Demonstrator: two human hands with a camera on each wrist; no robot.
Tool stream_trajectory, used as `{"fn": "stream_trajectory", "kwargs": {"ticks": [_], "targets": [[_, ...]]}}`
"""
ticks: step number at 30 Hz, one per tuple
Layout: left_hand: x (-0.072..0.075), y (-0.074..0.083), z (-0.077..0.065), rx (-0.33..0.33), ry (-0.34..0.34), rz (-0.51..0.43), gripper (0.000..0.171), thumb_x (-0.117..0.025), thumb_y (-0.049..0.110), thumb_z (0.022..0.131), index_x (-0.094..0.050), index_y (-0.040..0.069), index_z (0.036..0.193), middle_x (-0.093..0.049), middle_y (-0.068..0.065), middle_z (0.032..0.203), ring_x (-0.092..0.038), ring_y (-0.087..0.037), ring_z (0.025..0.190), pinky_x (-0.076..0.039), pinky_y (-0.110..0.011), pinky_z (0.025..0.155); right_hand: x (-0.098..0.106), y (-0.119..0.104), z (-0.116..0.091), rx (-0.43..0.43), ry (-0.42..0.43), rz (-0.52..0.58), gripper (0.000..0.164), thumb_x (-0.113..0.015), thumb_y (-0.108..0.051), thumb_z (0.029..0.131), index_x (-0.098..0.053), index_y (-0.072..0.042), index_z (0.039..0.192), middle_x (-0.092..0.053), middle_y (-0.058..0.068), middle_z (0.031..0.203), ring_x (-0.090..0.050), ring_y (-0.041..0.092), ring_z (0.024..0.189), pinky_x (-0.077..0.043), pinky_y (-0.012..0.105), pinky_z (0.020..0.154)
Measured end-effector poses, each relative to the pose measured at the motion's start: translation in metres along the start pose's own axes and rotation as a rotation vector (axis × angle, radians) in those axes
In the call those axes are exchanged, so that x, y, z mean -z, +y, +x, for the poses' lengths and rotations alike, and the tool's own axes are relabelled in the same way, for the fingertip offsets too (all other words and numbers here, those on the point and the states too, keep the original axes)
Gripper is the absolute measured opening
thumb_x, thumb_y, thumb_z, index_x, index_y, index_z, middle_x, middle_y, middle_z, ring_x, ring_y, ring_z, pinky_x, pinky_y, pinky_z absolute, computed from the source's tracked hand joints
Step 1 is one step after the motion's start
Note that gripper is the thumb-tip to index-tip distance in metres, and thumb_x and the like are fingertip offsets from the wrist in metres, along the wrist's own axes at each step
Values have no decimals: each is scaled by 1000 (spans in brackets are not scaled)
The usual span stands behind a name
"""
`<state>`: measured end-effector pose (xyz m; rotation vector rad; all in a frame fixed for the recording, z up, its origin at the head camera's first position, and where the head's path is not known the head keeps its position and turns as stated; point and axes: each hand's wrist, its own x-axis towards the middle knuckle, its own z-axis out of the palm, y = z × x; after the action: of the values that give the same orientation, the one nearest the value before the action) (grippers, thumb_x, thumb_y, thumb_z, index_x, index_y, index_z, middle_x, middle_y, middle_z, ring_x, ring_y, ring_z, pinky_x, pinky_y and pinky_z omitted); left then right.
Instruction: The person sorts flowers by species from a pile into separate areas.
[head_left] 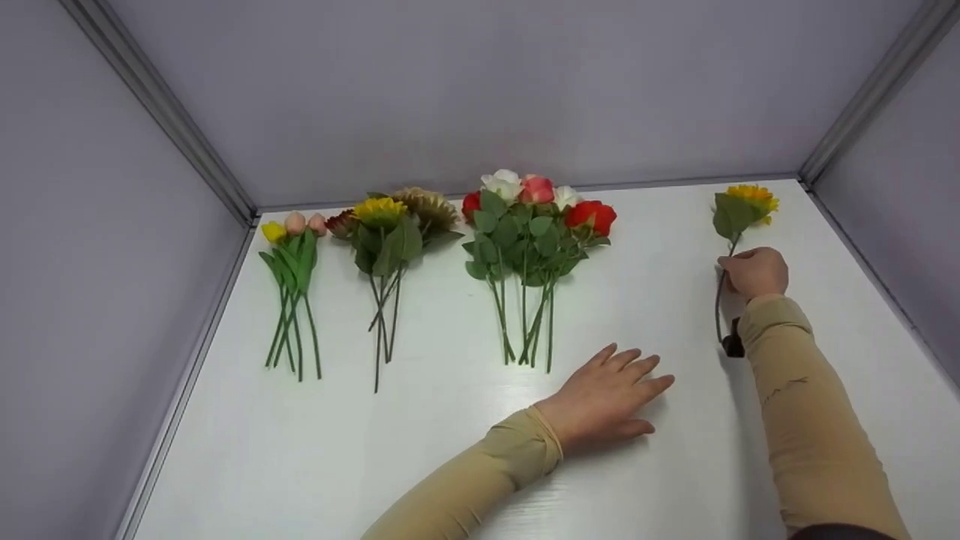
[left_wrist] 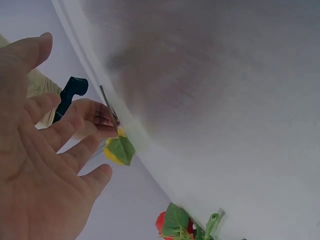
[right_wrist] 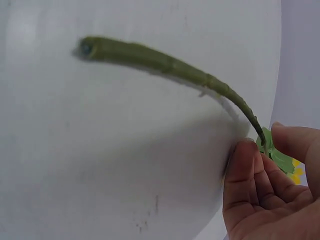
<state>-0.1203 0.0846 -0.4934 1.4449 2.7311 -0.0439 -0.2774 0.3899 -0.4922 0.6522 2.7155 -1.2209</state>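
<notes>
At the right side of the white table, my right hand (head_left: 759, 271) pinches the stem of a single yellow sunflower (head_left: 754, 199) below its green leaf. In the right wrist view the sunflower's curved green stem (right_wrist: 155, 62) runs out from between thumb and fingers, its cut end toward the camera. My left hand (head_left: 609, 401) is spread over the table's middle, fingers straight and holding nothing. Nearest to it lies a bunch of red, pink and white roses (head_left: 536, 217). The left wrist view shows the sunflower's leaf and petals (left_wrist: 120, 150) beyond the left palm.
Left of the roses lies a bunch of a yellow sunflower (head_left: 379, 212) with brown and dark red blooms. Farther left are yellow and pink tulips (head_left: 295, 255). Grey panels (head_left: 510, 90) wall the table (head_left: 450, 450) at the back and sides. A dark wrist camera (head_left: 733, 341) sits on the right wrist.
</notes>
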Motion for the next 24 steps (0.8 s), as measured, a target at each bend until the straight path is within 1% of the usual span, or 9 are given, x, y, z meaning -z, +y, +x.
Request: {"fn": "stream_trajectory", "kwargs": {"ticks": [4,9,13,16,19,22,24], "targets": [[-1,-1,-1,4,-10,-18,71,-52,62,100,-32,32,162,-31,3,165,-26,-20,152,-19,-42,124,1,1,3,-35,-23,17,46,-66,-25,98,-62,9,128,-67,-1,81,-60,14,76,-52,26,65],[1,-4,-5,16,-5,-42,69,-51,61,102,-31,32,162,-31,3,165,-26,-19,151,-19,-41,124,3,2,3,-78,-69,115,44,-68,-21,96,-60,8,129,-66,-5,75,-63,11,73,-55,25,66],[4,-8,-6,29,17,-69,67,-52,58,102,-33,31,161,-32,3,165,-29,-19,151,-20,-40,123,8,-3,1,-78,-81,290,37,-69,-19,98,-61,4,126,-67,-8,76,-65,7,73,-57,22,70],[7,-12,-7,50,62,-105,64,-53,55,103,-37,29,160,-36,2,163,-33,-19,148,-23,-39,122,9,-15,-4,-58,-105,475,29,-69,-13,98,-62,3,120,-69,-5,78,-68,7,74,-59,23,71],[9,-17,-9,91,123,-176,59,-54,49,105,-43,24,157,-42,1,159,-39,-18,145,-28,-36,120,5,-31,-15,-10,-140,594,31,-69,-11,98,-60,5,123,-71,-1,84,-69,10,78,-60,24,73],[13,-21,-10,155,179,-299,53,-56,42,106,-49,21,153,-48,0,155,-45,-17,141,-34,-31,116,-2,-47,-27,40,-178,643,42,-69,-11,98,-54,9,131,-71,2,90,-70,12,83,-60,25,77],[15,-24,-11,220,214,-400,48,-56,38,106,-54,19,150,-53,0,150,-49,-16,138,-39,-29,112,-11,-57,-35,74,-198,641,46,-69,-15,99,-53,9,134,-71,3,94,-70,13,86,-59,26,80]]}}
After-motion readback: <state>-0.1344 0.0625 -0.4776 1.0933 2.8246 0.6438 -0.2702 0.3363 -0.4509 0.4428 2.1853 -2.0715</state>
